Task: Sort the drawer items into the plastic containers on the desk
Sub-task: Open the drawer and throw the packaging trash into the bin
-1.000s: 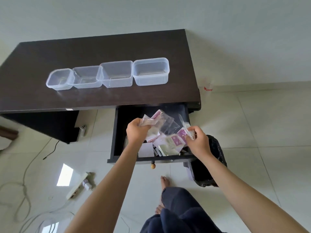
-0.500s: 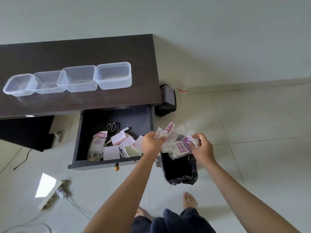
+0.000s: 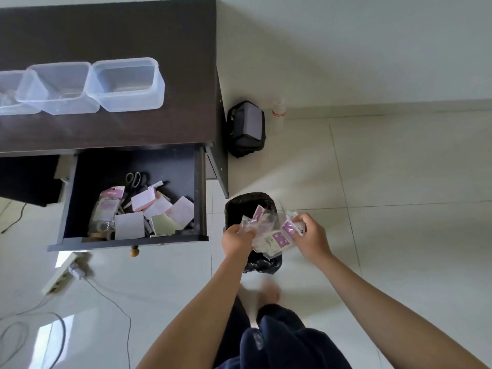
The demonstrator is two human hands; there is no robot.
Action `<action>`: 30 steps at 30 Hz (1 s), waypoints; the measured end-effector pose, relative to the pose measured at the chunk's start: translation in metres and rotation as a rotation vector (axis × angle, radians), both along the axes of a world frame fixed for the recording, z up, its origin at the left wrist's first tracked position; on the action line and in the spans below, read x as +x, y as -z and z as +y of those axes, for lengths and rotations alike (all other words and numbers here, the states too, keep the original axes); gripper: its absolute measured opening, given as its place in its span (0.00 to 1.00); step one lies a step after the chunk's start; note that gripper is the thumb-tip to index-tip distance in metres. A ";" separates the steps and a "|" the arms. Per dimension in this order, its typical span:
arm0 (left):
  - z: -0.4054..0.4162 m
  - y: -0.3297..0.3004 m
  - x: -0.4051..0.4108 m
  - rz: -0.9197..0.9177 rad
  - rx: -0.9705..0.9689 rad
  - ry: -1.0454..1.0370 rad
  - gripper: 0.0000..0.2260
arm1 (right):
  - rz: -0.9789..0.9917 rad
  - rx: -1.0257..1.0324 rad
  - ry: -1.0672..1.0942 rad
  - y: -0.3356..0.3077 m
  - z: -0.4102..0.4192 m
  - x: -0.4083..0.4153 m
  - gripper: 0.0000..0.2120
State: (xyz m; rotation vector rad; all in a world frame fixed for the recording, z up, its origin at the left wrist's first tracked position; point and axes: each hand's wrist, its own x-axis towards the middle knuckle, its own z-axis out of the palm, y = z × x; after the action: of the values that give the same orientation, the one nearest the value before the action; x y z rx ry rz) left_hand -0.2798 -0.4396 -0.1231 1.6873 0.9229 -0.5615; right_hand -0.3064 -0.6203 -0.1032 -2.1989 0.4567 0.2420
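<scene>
My left hand and my right hand together grip a bundle of clear plastic packets with purple labels directly over a black-lined waste bin on the floor. The open dark drawer to the left holds note pads, scissors, a purple-labelled packet and tape rolls. Clear plastic containers stand in a row on the dark desk; the rightmost one holds nothing.
A black bag and a small white bottle sit by the wall right of the desk. A power strip with cables lies on the tiled floor at the left. My legs and a foot are below the bin.
Both hands have carried the bundle of packets out of the drawer and rightward over the waste bin. The view has swung right, so the desk and containers shifted left.
</scene>
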 end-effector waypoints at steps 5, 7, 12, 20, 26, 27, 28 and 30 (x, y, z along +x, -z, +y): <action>0.009 0.049 -0.003 0.089 0.049 -0.017 0.19 | 0.104 -0.031 -0.080 0.048 0.006 0.005 0.11; 0.011 0.072 0.004 0.127 0.059 -0.031 0.19 | 0.138 -0.030 -0.086 0.074 0.012 0.011 0.10; 0.016 0.141 0.018 0.183 0.107 0.010 0.17 | 0.203 -0.024 -0.164 0.147 0.026 0.029 0.10; 0.017 0.232 0.037 0.157 -0.006 0.144 0.28 | 0.277 0.023 -0.245 0.236 0.030 0.055 0.25; 0.015 0.227 0.041 0.142 -0.118 0.214 0.41 | 0.337 0.153 -0.356 0.233 0.019 0.059 0.39; 0.014 0.217 0.041 0.146 -0.116 0.220 0.41 | 0.350 0.139 -0.348 0.227 0.019 0.058 0.39; 0.013 0.206 0.040 0.145 -0.103 0.229 0.40 | 0.359 0.121 -0.343 0.220 0.019 0.057 0.38; 0.011 0.178 0.037 0.130 -0.046 0.276 0.38 | 0.381 0.095 -0.336 0.197 0.021 0.054 0.36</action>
State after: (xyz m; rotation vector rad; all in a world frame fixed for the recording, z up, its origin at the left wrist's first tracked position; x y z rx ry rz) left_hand -0.2428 -0.4288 -0.3015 1.7641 0.7656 -0.8791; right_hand -0.2525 -0.5994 -0.3003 -2.1287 0.2687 0.8556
